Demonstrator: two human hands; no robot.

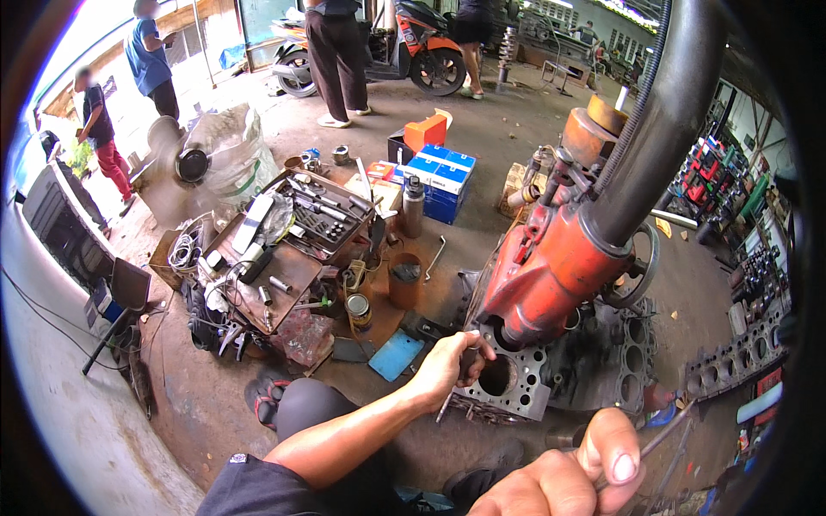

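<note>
Head view: where is the left hand placed?

It is held beside a cylinder bore in the top of an engine block, just in front of the person. Its fingers are curled close together over the edge of the bore; whether anything is clasped between them cannot be told.

And how is the right hand held?

It is raised close to the camera, well apart from the block. The thumb and fingers are closed on a thin rod, which is pointed up and to the right.

What is seen over the block?

A red machine is seen at its far side, topped by a thick dark column that is tilted toward the upper right.

And to the left?

A blue flat piece is laid on the floor near the left hand. Beyond it, a rusty can and a bent wrench are found. Farther left, sockets are kept in an open tool case, and a blue box is set behind the can.
</note>
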